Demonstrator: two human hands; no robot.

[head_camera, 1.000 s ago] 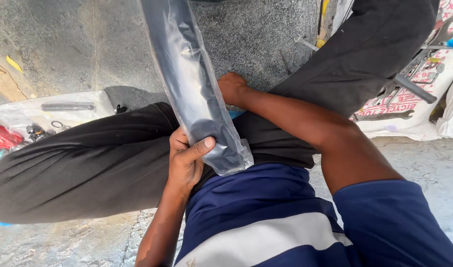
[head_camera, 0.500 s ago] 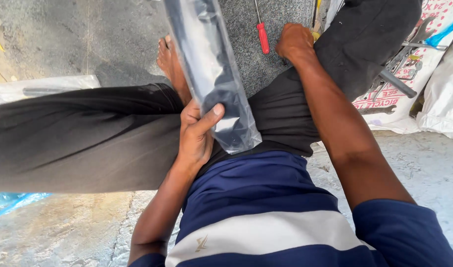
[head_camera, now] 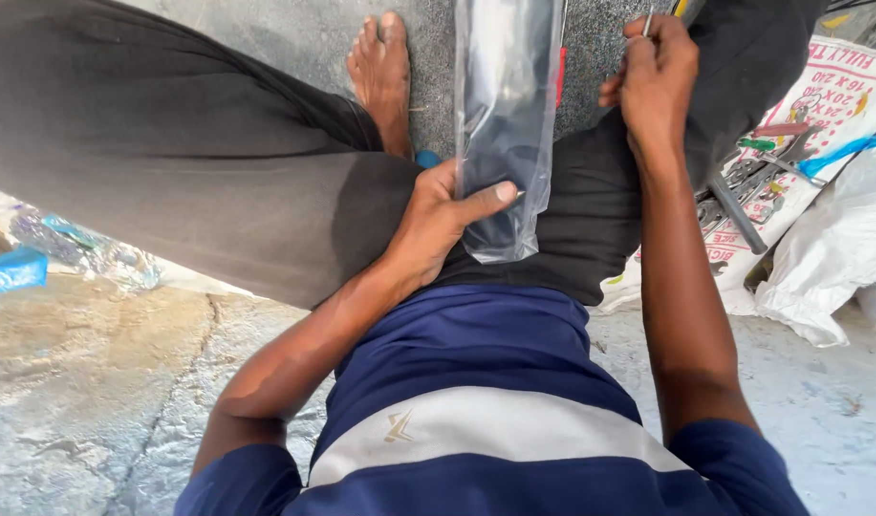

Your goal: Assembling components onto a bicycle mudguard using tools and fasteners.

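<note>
A long clear plastic sleeve (head_camera: 509, 105) with a dark part inside lies upright across my lap. My left hand (head_camera: 443, 218) grips its lower end, thumb pressed over the front. My right hand (head_camera: 656, 69) is up at the top right, closed around the thin metal shaft of a screwdriver (head_camera: 647, 23) whose red handle (head_camera: 560, 76) shows through the edge of the sleeve. I sit cross-legged in dark trousers, with my bare foot (head_camera: 384, 72) to the left of the sleeve.
A printed white sack (head_camera: 839, 105) on the right carries several hand tools, among them a dark metal bar (head_camera: 734, 212). More white sacking (head_camera: 820, 277) lies beside it. Blue plastic scrap (head_camera: 12, 269) sits at the left on rough concrete ground.
My right hand has reached forward from my lap to the red-handled screwdriver and closed on its shaft. My left hand keeps its hold on the sleeve; the view has tilted downward.
</note>
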